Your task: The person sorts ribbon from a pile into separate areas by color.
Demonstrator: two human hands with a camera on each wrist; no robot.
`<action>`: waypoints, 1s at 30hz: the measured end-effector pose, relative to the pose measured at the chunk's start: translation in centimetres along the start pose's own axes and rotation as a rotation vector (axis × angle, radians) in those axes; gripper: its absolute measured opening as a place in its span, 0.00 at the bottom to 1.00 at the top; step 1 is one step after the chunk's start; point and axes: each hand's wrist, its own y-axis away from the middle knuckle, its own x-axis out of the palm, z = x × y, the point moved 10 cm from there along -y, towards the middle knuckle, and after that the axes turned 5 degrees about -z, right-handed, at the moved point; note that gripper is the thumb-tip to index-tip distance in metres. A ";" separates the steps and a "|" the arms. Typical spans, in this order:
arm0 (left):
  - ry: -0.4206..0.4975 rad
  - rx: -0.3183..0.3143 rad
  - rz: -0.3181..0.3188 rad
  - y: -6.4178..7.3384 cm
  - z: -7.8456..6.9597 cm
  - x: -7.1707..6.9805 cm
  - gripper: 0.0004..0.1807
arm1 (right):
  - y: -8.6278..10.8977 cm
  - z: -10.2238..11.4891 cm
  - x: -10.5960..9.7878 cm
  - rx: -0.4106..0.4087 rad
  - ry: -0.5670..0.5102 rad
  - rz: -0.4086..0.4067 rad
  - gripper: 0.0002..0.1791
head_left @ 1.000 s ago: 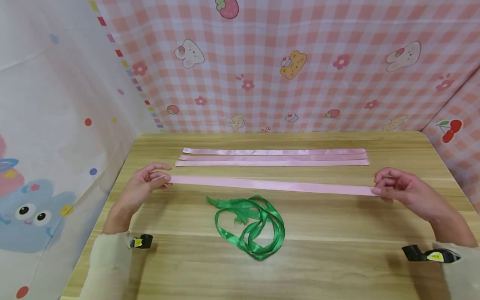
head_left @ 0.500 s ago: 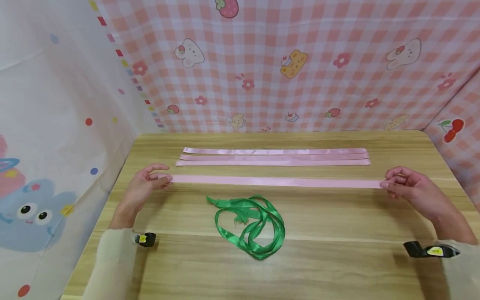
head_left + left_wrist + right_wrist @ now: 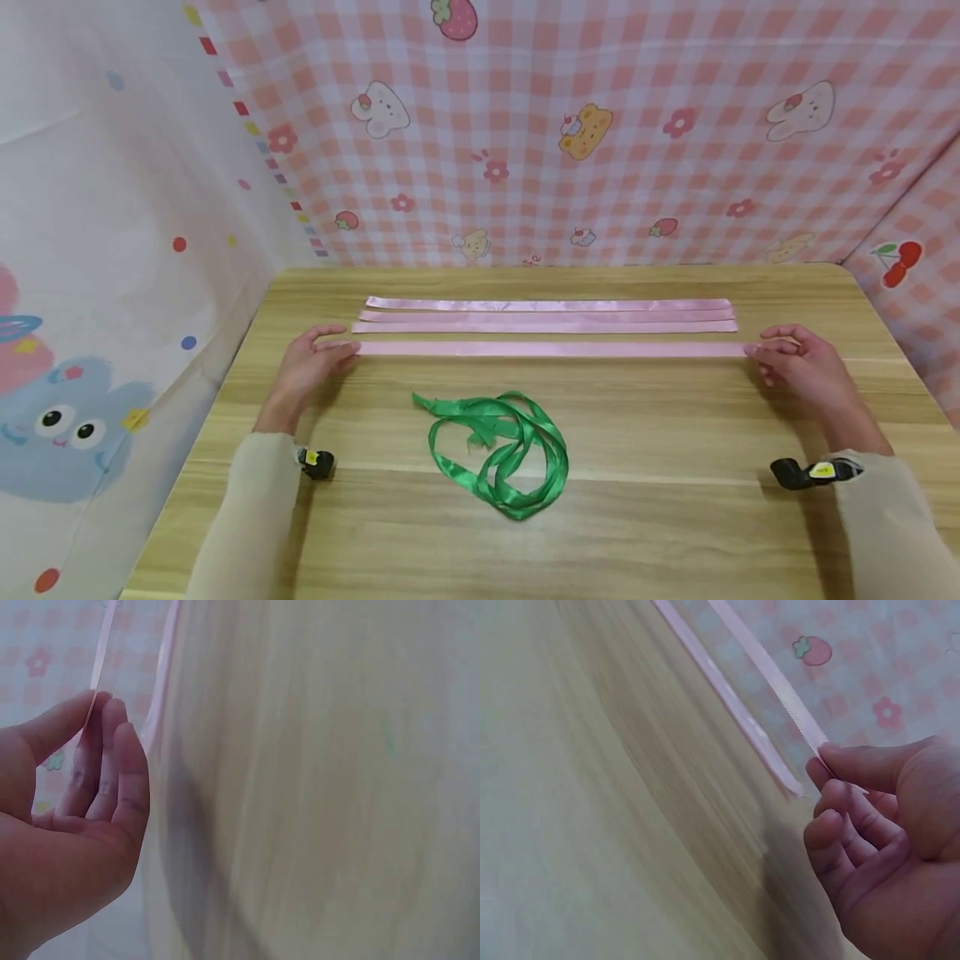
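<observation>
A pale pink ribbon [image 3: 555, 349] is stretched straight and level between both hands, in front of three pink ribbons [image 3: 540, 317] laid side by side at the back of the table. My left hand [image 3: 311, 360] pinches its left end between thumb and fingers; the left wrist view shows the ribbon [image 3: 101, 656] running up from the fingertips. The right hand [image 3: 802, 364] pinches the other end, with thumb and forefinger on the ribbon [image 3: 780, 690] in the right wrist view. The held ribbon hangs above the table, apart from the laid ones in both wrist views.
A loosely coiled green ribbon [image 3: 558, 467] lies mid-table, nearer the front than the pink ones. The wood-grain table [image 3: 637, 542] ends at the back against a pink checked cloth [image 3: 637, 75]. A white patterned cloth [image 3: 97, 192] hangs on the left.
The held ribbon has moved back toward the three laid ribbons, and its slanting right end has risen to level. The left hand has moved right and both hands have moved away from the front.
</observation>
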 end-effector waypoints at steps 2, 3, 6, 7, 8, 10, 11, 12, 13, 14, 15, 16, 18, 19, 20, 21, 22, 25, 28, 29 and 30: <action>0.017 0.002 -0.028 -0.6 0.1 0.1 0.29 | -0.5 -0.1 0.1 0.019 -0.006 -0.023 0.16; 0.023 0.004 -0.041 -0.9 0.2 0.1 0.28 | -0.7 -0.2 0.1 0.029 -0.002 -0.034 0.16; 0.026 0.008 -0.064 -1.5 0.3 0.1 0.29 | -1.3 -0.4 0.4 0.057 -0.055 -0.051 0.17; 0.029 0.003 -0.074 -1.6 0.4 0.0 0.29 | -1.5 -0.5 0.5 0.064 -0.079 -0.056 0.18; 0.035 -0.003 -0.081 -1.7 0.5 0.0 0.29 | -1.7 -0.6 0.6 0.070 -0.105 -0.059 0.18; 0.048 -0.016 -0.095 -2.0 0.8 -0.2 0.30 | -2.0 -0.7 0.8 0.084 -0.156 -0.063 0.19; 0.058 -0.023 -0.103 -2.0 0.9 -0.3 0.30 | -2.1 -0.8 0.9 0.094 -0.173 -0.065 0.19; 0.061 -0.030 -0.111 -2.1 1.0 -0.4 0.30 | -2.2 -0.9 0.9 0.103 -0.175 -0.070 0.19; 0.064 -0.038 -0.121 -2.2 1.0 -0.4 0.30 | -2.3 -1.1 1.0 0.113 -0.175 -0.075 0.19; 0.066 -0.045 -0.129 -2.3 1.1 -0.5 0.30 | -2.3 -1.2 1.0 0.118 -0.175 -0.079 0.19; 0.063 -0.053 -0.140 -2.4 1.2 -0.6 0.30 | -2.4 -1.3 1.0 0.122 -0.169 -0.084 0.19; 0.063 -0.063 -0.150 -2.5 1.3 -0.6 0.30 | -2.4 -1.4 0.9 0.124 -0.163 -0.088 0.19; 0.063 -0.091 -0.174 -2.7 1.6 -0.7 0.30 | -2.4 -1.6 0.9 0.117 -0.169 -0.096 0.19; 0.070 -0.112 -0.182 -2.7 1.8 -0.7 0.29 | -2.4 -1.7 0.8 0.111 -0.166 -0.097 0.18; 0.086 -0.133 -0.186 -2.8 2.0 -0.7 0.29 | -2.4 -1.7 0.8 0.106 -0.166 -0.099 0.18; 0.104 -0.156 -0.189 -2.9 2.2 -0.7 0.28 | -2.4 -1.8 0.8 0.101 -0.167 -0.103 0.18; 0.116 -0.179 -0.194 -2.9 2.4 -0.7 0.27 | -2.3 -1.9 0.7 0.096 -0.173 -0.107 0.17; 0.135 -0.227 -0.199 -3.0 2.8 -0.7 0.24 | -2.4 -1.8 0.7 0.073 -0.147 -0.118 0.16; 0.117 -0.234 -0.207 -3.1 2.8 -0.7 0.22 | -2.5 -1.6 0.8 0.048 -0.116 -0.126 0.15; 0.113 -0.231 -0.208 -3.2 2.8 -0.8 0.22 | -2.6 -1.5 0.9 0.042 -0.094 -0.128 0.14; 0.104 -0.226 -0.210 -3.2 2.7 -0.7 0.22 | -2.6 -1.5 0.9 0.041 -0.075 -0.132 0.14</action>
